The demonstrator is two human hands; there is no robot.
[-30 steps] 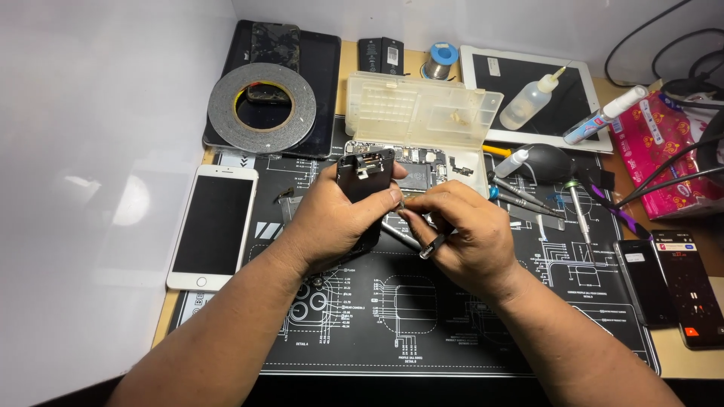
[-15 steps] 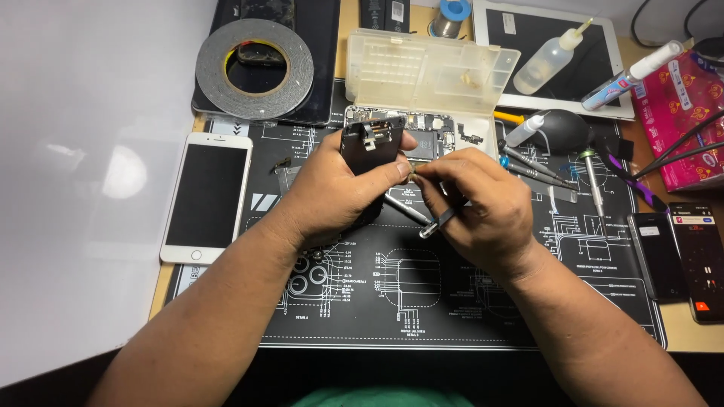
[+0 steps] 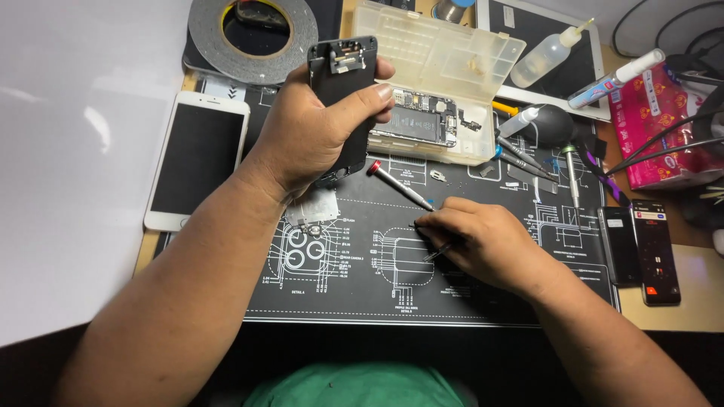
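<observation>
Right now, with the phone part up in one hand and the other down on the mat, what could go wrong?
1. The left hand grips the dark phone screen assembly in the air above the open phone body; a slip could drop it onto the exposed board.
2. The right hand works tweezers on the black work mat; whatever small part they pick could skid away and get lost.
3. The red-capped screwdriver lies loose beside that hand and could roll if nudged.

Two hands are at work: the left hand at 11 o'clock, the right hand at 4 o'clock. There are one white phone, two dark phones, one tape roll, one clear parts box, two squeeze bottles and one red-capped screwdriver.
</observation>
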